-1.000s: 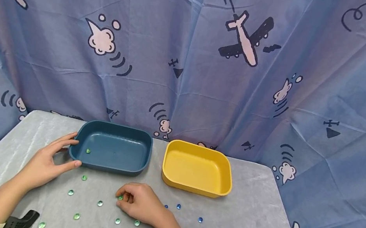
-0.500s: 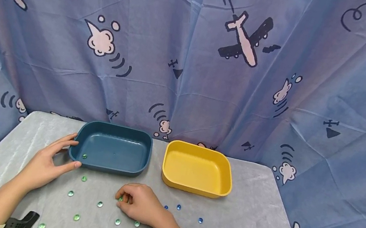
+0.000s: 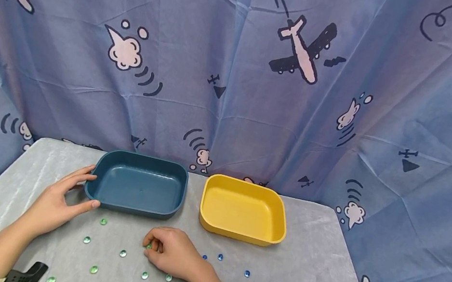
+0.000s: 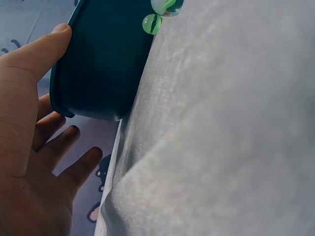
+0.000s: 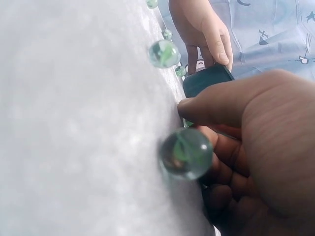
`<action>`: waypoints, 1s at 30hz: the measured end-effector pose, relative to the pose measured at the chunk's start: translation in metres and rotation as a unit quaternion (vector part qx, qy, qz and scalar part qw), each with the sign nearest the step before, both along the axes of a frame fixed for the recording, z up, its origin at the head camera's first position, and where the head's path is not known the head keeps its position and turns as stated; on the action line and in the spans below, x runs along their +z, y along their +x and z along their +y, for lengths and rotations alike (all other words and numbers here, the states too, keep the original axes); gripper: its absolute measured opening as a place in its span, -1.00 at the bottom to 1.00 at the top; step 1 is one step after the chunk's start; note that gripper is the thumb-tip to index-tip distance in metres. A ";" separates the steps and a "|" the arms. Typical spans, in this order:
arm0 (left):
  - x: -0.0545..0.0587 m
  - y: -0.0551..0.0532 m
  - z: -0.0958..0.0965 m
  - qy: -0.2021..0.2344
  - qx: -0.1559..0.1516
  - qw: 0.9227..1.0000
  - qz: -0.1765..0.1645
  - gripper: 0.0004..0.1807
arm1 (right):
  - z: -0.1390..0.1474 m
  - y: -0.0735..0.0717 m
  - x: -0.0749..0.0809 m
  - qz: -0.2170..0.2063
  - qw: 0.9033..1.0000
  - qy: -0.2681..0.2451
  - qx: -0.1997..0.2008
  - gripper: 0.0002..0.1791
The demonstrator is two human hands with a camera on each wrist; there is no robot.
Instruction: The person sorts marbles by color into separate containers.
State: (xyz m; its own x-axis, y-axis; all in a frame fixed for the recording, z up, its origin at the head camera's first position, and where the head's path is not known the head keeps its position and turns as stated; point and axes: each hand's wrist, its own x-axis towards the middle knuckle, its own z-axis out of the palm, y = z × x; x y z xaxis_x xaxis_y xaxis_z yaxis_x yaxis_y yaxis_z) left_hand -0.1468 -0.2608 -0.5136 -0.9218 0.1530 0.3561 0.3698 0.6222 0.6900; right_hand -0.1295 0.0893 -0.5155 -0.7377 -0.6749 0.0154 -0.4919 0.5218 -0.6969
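Note:
My left hand [image 3: 53, 203] lies at the left end of a dark teal container [image 3: 139, 191], its thumb at the front rim and an extended finger at the end wall. In the left wrist view the other fingers spread loosely beside the container. Over the table, my right hand [image 3: 174, 252] has its fingers curled and pinches a green marble [image 3: 149, 246] between thumb and index finger. Several green marbles [image 3: 94, 269] lie around and in front of the hands. One clear marble with a green swirl [image 5: 187, 153] appears large beside the right fingers in the right wrist view.
A yellow container [image 3: 244, 209] stands right of the teal one. Several blue marbles [image 3: 247, 274] are scattered to the right of my right hand. Grey cloth covers the table [image 3: 314, 252], and a blue curtain [image 3: 186, 57] with printed airplanes hangs behind it.
A green marble inside the teal container has rolled toward the near left corner and is now out of sight behind the front wall. Both hands have stayed in place.

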 end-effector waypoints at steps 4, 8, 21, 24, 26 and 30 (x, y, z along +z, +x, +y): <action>0.000 0.000 0.001 -0.003 0.001 1.000 -0.004 -0.27 | 0.001 0.001 0.000 -0.001 1.000 -0.001 -0.003 -0.90; 0.001 0.001 0.001 -0.003 0.003 1.000 -0.012 -0.26 | 0.001 0.001 0.000 -0.002 1.000 -0.005 -0.005 -0.90; 0.003 0.002 0.001 0.000 -0.002 1.000 -0.008 -0.26 | 0.003 -0.001 0.003 0.000 0.999 -0.032 -0.001 -0.94; 0.002 0.001 0.001 0.000 0.000 1.000 -0.010 -0.26 | 0.003 -0.001 0.003 0.004 0.999 -0.046 -0.001 -0.94; 0.001 0.000 0.000 -0.004 0.002 1.000 -0.011 -0.25 | 0.004 -0.001 0.003 0.012 0.999 -0.052 0.000 -0.94; -0.002 0.000 -0.001 -0.009 0.004 1.000 -0.009 -0.25 | 0.006 -0.002 0.005 0.033 0.997 -0.063 -0.001 -0.94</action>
